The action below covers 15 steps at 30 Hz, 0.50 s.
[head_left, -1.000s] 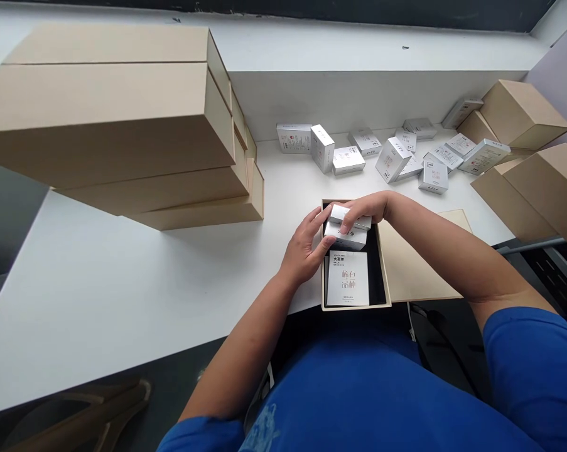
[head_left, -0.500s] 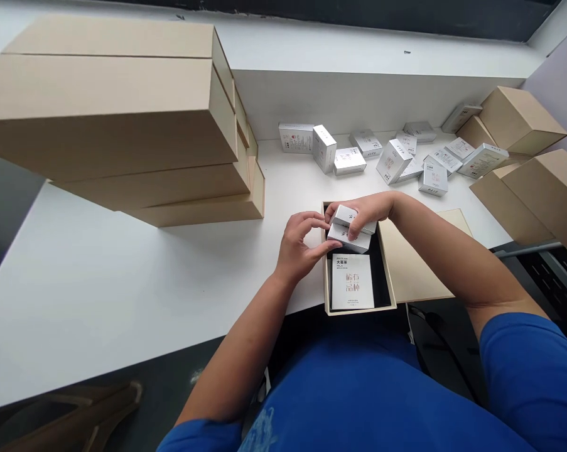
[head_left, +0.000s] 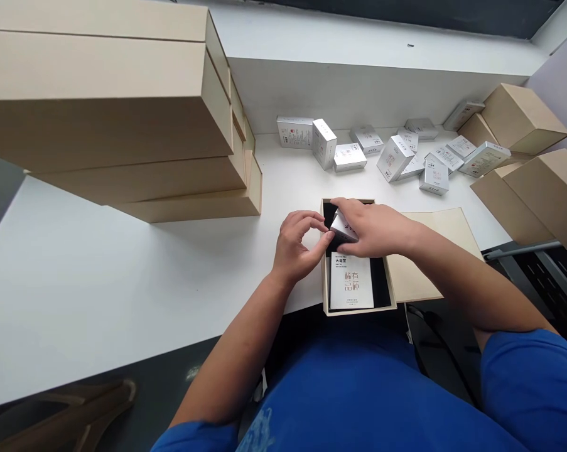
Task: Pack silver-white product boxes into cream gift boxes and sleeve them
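Observation:
An open tan gift box [head_left: 391, 300] with a black lining sits at the table's near edge. A white card with printed characters [head_left: 351, 289] lies in its near half. My right hand [head_left: 375, 229] lies over the box's far half, fingers closed over a small silver-white box [head_left: 343, 227]. My left hand [head_left: 297, 243] is at the gift box's left wall, fingertips pinched against the corner of that small box.
A stack of large tan boxes [head_left: 113, 113] fills the left of the white table [head_left: 99, 276]. Several small silver-white boxes [head_left: 391, 157] are scattered at the back. More tan boxes [head_left: 532, 169] stand at the right. The tan lid [head_left: 429, 251] lies right of the gift box.
My right hand has turned and come down flatter over the far half of the gift box, covering the small boxes it held. My left hand stays at the box's left side.

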### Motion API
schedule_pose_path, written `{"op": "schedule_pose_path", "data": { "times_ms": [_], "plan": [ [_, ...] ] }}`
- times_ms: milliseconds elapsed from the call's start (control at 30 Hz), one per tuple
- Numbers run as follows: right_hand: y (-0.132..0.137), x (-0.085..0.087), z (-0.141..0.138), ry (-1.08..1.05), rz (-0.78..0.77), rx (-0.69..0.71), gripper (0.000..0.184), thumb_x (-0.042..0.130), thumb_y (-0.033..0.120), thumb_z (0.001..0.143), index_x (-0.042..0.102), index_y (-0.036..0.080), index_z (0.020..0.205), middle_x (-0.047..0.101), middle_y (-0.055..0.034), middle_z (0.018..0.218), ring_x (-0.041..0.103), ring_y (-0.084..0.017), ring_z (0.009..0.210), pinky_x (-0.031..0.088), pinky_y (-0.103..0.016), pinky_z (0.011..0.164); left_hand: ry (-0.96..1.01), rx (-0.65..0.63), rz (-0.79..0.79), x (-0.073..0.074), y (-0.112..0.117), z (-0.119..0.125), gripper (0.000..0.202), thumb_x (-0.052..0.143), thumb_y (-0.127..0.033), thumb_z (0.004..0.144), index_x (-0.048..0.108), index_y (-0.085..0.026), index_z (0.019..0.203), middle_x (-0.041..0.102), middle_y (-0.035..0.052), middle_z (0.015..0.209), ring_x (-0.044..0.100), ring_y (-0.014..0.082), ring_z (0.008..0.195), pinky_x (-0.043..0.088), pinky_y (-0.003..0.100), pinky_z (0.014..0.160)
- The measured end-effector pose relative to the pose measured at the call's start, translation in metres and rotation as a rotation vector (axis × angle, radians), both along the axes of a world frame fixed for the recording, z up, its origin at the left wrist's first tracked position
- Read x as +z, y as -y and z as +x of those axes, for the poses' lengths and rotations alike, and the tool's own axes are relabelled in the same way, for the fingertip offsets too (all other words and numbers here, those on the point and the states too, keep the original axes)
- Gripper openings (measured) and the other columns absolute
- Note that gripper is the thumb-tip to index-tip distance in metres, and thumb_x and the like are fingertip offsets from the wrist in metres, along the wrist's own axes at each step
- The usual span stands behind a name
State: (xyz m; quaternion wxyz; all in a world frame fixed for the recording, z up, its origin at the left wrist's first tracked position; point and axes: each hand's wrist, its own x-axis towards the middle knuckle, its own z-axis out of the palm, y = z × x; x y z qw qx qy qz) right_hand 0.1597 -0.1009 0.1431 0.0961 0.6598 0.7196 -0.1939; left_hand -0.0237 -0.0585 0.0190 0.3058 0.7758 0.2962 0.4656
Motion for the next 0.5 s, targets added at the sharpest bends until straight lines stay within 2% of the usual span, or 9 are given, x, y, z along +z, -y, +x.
{"op": "schedule_pose_path", "data": {
  "times_ms": [133, 233, 367, 500],
  "plan": [
    [-0.002, -0.003, 0.005, 0.017, 0.034, -0.003, 0.072, 0.073, 0.037, 0.087, 0.047, 0.018, 0.152, 0.075, -0.0162, 0.129, 0.072, -0.034, 0.102, 0.042, -0.036, 0.073, 0.022, 0.045, -0.048, -0.001, 0.000, -0.002, 0.014, 0.068, -0.037, 0.100, 0.067, -0.025, 0.092, 0.076, 0.0050, 0.111, 0.069, 0.0257, 0.113, 0.055, 0.047, 0.106],
    [0.003, 0.000, 0.004, 0.104, 0.136, 0.012, 0.066, 0.071, 0.034, 0.086, 0.051, 0.018, 0.146, 0.075, -0.0135, 0.122, 0.069, -0.030, 0.095, 0.033, -0.035, 0.068, 0.055, 0.070, -0.077, -0.004, 0.000, -0.003, 0.016, 0.061, -0.038, 0.105, 0.066, -0.025, 0.096, 0.076, 0.0053, 0.110, 0.069, 0.0250, 0.113, 0.055, 0.046, 0.106],
    [0.021, -0.008, 0.006, 0.192, 0.421, 0.103, 0.055, 0.070, 0.025, 0.081, 0.056, 0.017, 0.134, 0.072, -0.0128, 0.116, 0.062, -0.028, 0.095, 0.022, -0.034, 0.062, 0.037, 0.075, -0.077, -0.007, 0.000, -0.003, 0.018, 0.057, -0.038, 0.107, 0.065, -0.025, 0.097, 0.076, 0.0056, 0.109, 0.069, 0.0248, 0.112, 0.055, 0.046, 0.106],
    [0.035, -0.035, 0.015, 0.264, 0.744, 0.285, 0.047, 0.064, 0.015, 0.080, 0.059, 0.018, 0.127, 0.069, -0.0104, 0.103, 0.054, -0.027, 0.089, 0.024, -0.036, 0.066, 0.021, 0.058, -0.036, -0.009, 0.001, -0.001, 0.016, 0.058, -0.035, 0.106, 0.065, -0.024, 0.097, 0.076, 0.0061, 0.110, 0.069, 0.0247, 0.112, 0.055, 0.045, 0.104]
  ]
}}
